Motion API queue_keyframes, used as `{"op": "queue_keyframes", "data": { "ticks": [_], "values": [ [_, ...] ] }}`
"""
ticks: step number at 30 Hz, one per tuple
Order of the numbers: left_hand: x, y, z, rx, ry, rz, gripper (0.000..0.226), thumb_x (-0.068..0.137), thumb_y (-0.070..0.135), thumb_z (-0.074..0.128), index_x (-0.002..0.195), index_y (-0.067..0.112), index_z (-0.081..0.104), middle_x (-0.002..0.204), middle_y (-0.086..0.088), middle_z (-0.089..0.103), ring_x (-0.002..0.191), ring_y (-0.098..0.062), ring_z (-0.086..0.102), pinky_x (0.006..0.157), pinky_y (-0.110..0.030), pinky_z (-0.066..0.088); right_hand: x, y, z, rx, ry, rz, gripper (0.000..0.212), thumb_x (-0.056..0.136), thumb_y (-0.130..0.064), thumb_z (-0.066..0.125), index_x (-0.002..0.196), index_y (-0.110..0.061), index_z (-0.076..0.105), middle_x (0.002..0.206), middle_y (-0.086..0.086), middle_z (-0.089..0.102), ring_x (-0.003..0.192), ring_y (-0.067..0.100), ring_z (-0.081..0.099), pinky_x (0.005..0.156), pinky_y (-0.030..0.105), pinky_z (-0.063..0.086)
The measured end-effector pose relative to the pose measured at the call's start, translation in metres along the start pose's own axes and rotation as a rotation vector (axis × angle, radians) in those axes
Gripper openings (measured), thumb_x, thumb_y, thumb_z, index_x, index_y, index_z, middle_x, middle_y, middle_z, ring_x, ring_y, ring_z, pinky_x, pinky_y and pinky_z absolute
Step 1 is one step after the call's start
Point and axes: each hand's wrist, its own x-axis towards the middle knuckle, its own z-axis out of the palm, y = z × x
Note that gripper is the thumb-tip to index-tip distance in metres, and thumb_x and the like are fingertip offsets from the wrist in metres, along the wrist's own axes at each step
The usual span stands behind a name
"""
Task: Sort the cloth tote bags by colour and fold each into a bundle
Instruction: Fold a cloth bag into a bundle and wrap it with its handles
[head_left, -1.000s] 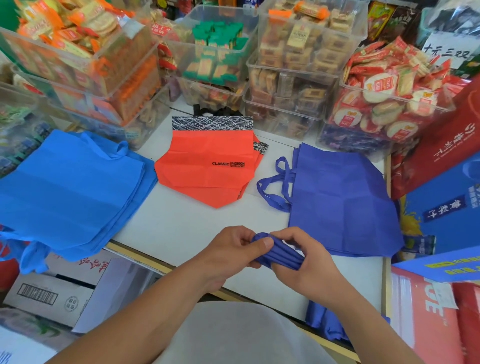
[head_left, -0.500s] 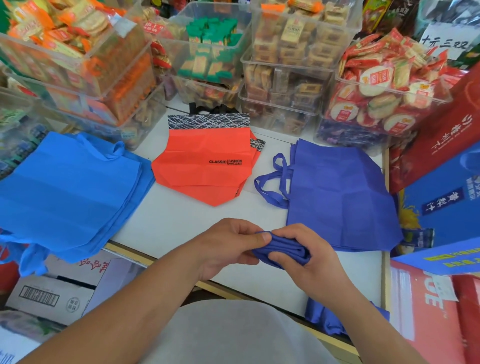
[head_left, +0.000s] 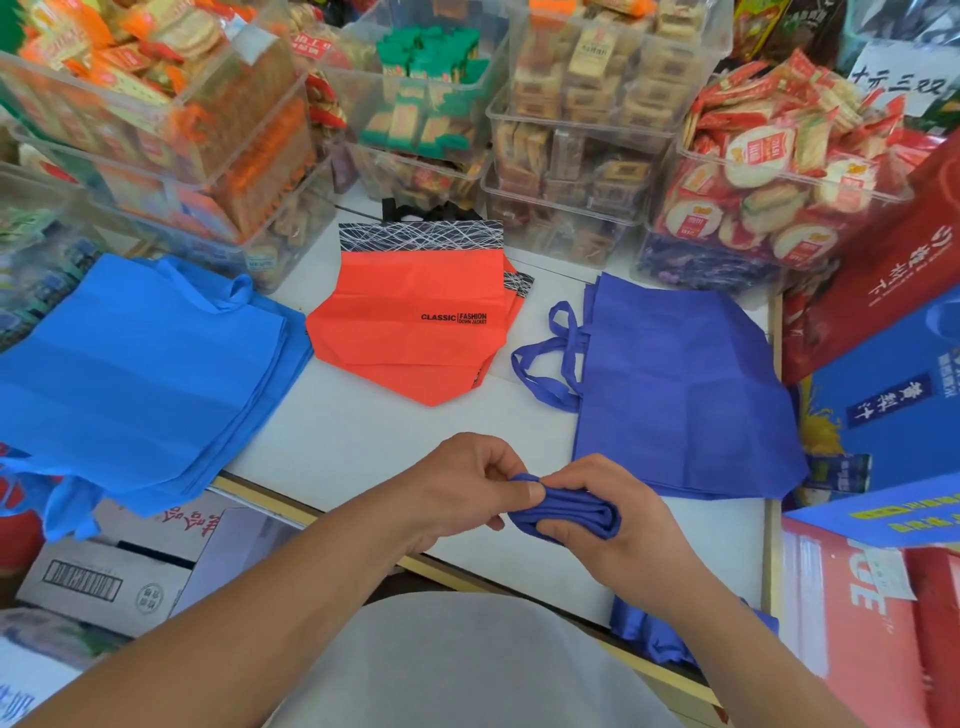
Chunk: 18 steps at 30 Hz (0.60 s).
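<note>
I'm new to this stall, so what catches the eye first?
Cloth tote bags lie stacked on the white counter: light blue stack left, orange-red stack with black patterned band centre, dark blue stack right. In front, the left hand and right hand grip a folded dark blue cloth bundle. Clear bins of wrapped snacks line the back.

A rolled dark-blue bundle (head_left: 571, 514) is gripped in the right hand (head_left: 631, 530) and pinched at one end by the left hand (head_left: 462, 488), over a white table (head_left: 363, 441). On it, light-blue bags (head_left: 135, 374) are stacked left, orange bags (head_left: 415, 322) centre, dark-blue bags (head_left: 685, 395) right. Behind, snack bins (head_left: 571, 119) are ranged.
</note>
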Motion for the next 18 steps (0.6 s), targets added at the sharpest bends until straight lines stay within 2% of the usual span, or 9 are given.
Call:
{"op": "queue_keyframes", "data": {
  "ticks": [2, 3, 6, 8, 10, 14, 18],
  "values": [
    [0.000, -0.004, 0.006, 0.083, 0.057, 0.052, 0.011, 0.091, 0.016, 0.072, 0.090, 0.006, 0.066, 0.054, 0.015, 0.053, 0.055, -0.006, 0.056, 0.068, -0.031, 0.062, 0.001, 0.003, 0.004, -0.098, 0.001, -0.051, 0.033, 0.085, -0.024, 0.081, 0.110, -0.038, 0.066, 0.101, -0.016, 0.058, 0.089, 0.013, 0.063, 0.072, 0.026, 0.053],
    [0.001, -0.006, 0.009, 0.127, 0.072, 0.080, 0.010, 0.092, 0.017, 0.070, 0.089, 0.009, 0.065, 0.053, 0.016, 0.051, 0.054, -0.005, 0.054, 0.067, -0.032, 0.062, 0.001, 0.005, 0.004, -0.126, 0.004, -0.074, 0.032, 0.085, -0.025, 0.080, 0.110, -0.038, 0.066, 0.100, -0.016, 0.057, 0.087, 0.013, 0.063, 0.071, 0.028, 0.053],
    [0.001, -0.010, 0.007, 0.284, 0.053, 0.159, 0.012, 0.095, 0.031, 0.067, 0.091, 0.021, 0.066, 0.080, 0.008, 0.062, 0.069, -0.009, 0.056, 0.071, -0.027, 0.051, -0.001, 0.005, 0.002, -0.099, 0.033, -0.011, 0.031, 0.085, -0.022, 0.081, 0.108, -0.035, 0.065, 0.100, -0.015, 0.061, 0.089, 0.013, 0.064, 0.071, 0.027, 0.054],
    [0.001, -0.010, 0.003, 0.224, -0.013, 0.153, 0.009, 0.094, 0.033, 0.069, 0.095, 0.023, 0.068, 0.094, 0.002, 0.069, 0.077, -0.006, 0.060, 0.076, -0.025, 0.051, -0.002, 0.003, 0.000, -0.026, 0.055, 0.126, 0.031, 0.085, -0.020, 0.081, 0.104, -0.036, 0.062, 0.098, -0.016, 0.065, 0.088, 0.011, 0.064, 0.069, 0.021, 0.052],
    [0.001, -0.008, 0.001, 0.058, -0.061, 0.118, 0.010, 0.092, 0.026, 0.072, 0.100, 0.021, 0.070, 0.095, 0.000, 0.074, 0.079, -0.004, 0.063, 0.079, -0.024, 0.054, 0.000, 0.000, -0.003, 0.079, 0.084, 0.241, 0.028, 0.086, -0.017, 0.080, 0.099, -0.033, 0.062, 0.091, -0.017, 0.067, 0.082, 0.009, 0.065, 0.064, 0.016, 0.050],
    [0.006, -0.010, 0.001, -0.029, -0.047, 0.104, 0.012, 0.090, 0.023, 0.075, 0.098, 0.015, 0.072, 0.087, 0.001, 0.074, 0.077, -0.007, 0.066, 0.080, -0.026, 0.056, 0.004, -0.003, -0.006, 0.146, 0.077, 0.287, 0.023, 0.086, -0.017, 0.080, 0.098, -0.029, 0.064, 0.087, -0.015, 0.069, 0.077, 0.009, 0.065, 0.063, 0.018, 0.052],
    [0.008, -0.012, 0.009, 0.045, -0.004, 0.083, 0.016, 0.094, 0.024, 0.069, 0.097, 0.009, 0.066, 0.081, -0.003, 0.072, 0.069, -0.009, 0.068, 0.070, -0.026, 0.059, 0.004, -0.003, -0.003, 0.137, 0.088, 0.316, 0.022, 0.087, -0.018, 0.079, 0.098, -0.029, 0.064, 0.086, -0.017, 0.069, 0.078, 0.007, 0.066, 0.065, 0.018, 0.053]
  ]
}}
